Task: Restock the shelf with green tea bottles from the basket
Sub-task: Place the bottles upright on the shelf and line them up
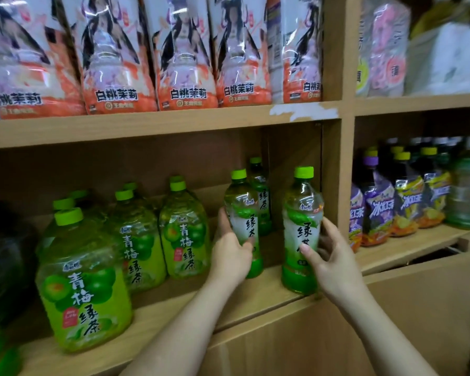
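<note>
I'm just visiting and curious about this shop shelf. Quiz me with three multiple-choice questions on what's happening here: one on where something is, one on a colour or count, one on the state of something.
1. Where does the bottle in the right hand stand?
A. On the top shelf
B. At the front edge of the middle shelf, near the wooden divider
C. Behind the large jugs

2. What colour are the caps of the slim green tea bottles?
A. Purple
B. White
C. Bright green

3. What is the left hand doing?
A. Gripping a slim bottle
B. Resting flat on the shelf
C. Holding a pink pack

Answers:
1. B: the right bottle sits at the shelf edge beside the divider.
2. C: each cap is bright green.
3. A: its fingers wrap the left bottle.
</note>
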Motion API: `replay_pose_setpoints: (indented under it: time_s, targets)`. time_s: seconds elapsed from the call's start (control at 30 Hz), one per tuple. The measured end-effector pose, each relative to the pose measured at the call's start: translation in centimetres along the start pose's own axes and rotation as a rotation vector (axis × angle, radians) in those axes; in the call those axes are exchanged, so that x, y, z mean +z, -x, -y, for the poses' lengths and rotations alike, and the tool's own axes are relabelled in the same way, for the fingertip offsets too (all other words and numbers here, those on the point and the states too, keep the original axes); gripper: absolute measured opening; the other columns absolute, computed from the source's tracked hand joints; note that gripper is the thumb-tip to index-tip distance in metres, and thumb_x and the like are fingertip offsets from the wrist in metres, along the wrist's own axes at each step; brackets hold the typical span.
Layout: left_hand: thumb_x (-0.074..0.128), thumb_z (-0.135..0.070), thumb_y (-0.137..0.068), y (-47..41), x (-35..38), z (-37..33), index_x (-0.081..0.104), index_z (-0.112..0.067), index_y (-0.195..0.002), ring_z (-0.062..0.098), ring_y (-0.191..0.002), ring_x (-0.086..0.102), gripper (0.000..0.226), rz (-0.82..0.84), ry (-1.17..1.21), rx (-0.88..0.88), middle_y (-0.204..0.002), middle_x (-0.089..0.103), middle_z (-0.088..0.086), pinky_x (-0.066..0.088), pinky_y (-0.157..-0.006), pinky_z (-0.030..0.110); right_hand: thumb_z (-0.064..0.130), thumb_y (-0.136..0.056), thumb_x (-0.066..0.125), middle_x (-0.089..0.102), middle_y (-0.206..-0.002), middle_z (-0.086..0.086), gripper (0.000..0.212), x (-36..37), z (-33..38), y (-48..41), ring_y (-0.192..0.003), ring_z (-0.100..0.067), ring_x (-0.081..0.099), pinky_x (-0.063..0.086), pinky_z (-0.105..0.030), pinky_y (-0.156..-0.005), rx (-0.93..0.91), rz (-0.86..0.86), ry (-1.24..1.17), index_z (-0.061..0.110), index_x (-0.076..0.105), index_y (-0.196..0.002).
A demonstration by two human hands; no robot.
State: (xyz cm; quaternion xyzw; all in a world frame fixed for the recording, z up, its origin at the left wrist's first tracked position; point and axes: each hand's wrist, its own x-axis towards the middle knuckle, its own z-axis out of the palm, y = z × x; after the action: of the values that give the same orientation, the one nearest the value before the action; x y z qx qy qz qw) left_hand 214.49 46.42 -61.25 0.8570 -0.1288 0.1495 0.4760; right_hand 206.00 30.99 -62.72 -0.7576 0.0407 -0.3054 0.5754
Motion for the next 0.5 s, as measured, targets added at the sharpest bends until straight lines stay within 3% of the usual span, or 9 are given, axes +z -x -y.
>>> replay_pose_setpoints:
  time_s: [0.1, 0.27, 0.5]
  targets:
    - [0.057, -0.022, -0.094, -3.0, 2.0, 0.0, 0.004, -0.023, -0.152, 0.031, -0.125, 0.05, 0.078, -0.018, -0.059, -0.114, -0.141, 0.047, 0.011, 0.041, -0.1, 0.04, 0.007, -0.087, 0.063, 0.055, -0.134, 0.0, 0.061, 0.4, -0.5, 0.1, -0.124, -0.01, 0.05, 0.042, -0.038, -0.106, -0.027, -0.025, 0.015, 0.017, 0.037, -0.142]
    - [0.058, -0.018, -0.093, -7.6, 4.0, 0.8, 0.04, -0.011, -0.132, 0.035, -0.113, 0.058, 0.044, -0.116, -0.015, -0.112, -0.122, 0.061, 0.014, 0.047, -0.089, 0.04, 0.017, -0.088, 0.062, 0.051, -0.122, 0.012, 0.061, 0.5, -1.2, -0.3, -0.116, -0.007, 0.051, 0.045, -0.032, -0.1, -0.024, -0.019, 0.013, 0.027, 0.035, -0.142]
    - [0.06, -0.018, -0.092, -10.5, 4.4, 2.0, 0.046, -0.004, -0.121, 0.036, -0.114, 0.055, 0.035, -0.194, 0.012, -0.204, -0.12, 0.061, 0.018, 0.044, -0.085, 0.039, 0.025, -0.086, 0.064, 0.059, -0.12, 0.01, 0.048, 0.9, -2.3, -1.0, -0.115, -0.003, 0.053, 0.047, -0.035, -0.1, 0.005, -0.044, -0.024, 0.029, 0.043, -0.13]
